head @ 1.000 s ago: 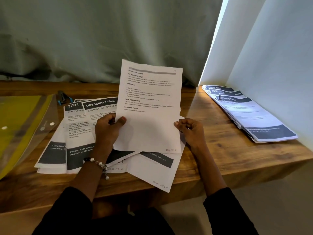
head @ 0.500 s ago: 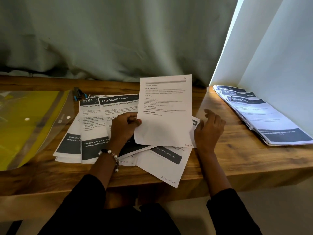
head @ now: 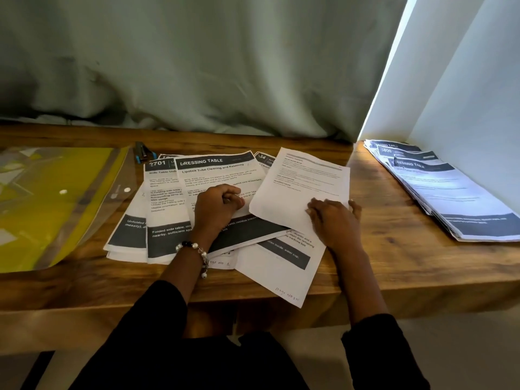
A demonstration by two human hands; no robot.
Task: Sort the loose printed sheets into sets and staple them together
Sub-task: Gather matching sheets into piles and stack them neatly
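From the head camera, your loose sheets (head: 213, 198) lie fanned and overlapping in the middle of the tabletop (head: 394, 254), and the nearest page hangs past the front edge. Your left hand (head: 216, 209) rests on the sheet headed "DRESSING TABLE"; its fingers (head: 233, 197) are curled in, and you cannot tell from here whether they pinch an edge or hold nothing. Your right hand (head: 334, 223) lies flat on the lower corner of a plain white page (head: 298, 190), fingers straight and spread, pressing it down onto the pile rather than gripping it.

A finished stack (head: 450, 190) sits at the right edge of the tabletop against the wall. A stapler (head: 142, 152) peeks out behind the sheets towards the back, and a yellow folder (head: 50, 201) with a clear flap covers the left end.

The paper looks thin, light and floppy, and pages probably slide easily over each other. To lift one, pinch a free corner or side edge between thumb and forefinger and keep the other palm on the pile so the rest does not drift. The overhanging page could slip off the front edge if nudged.
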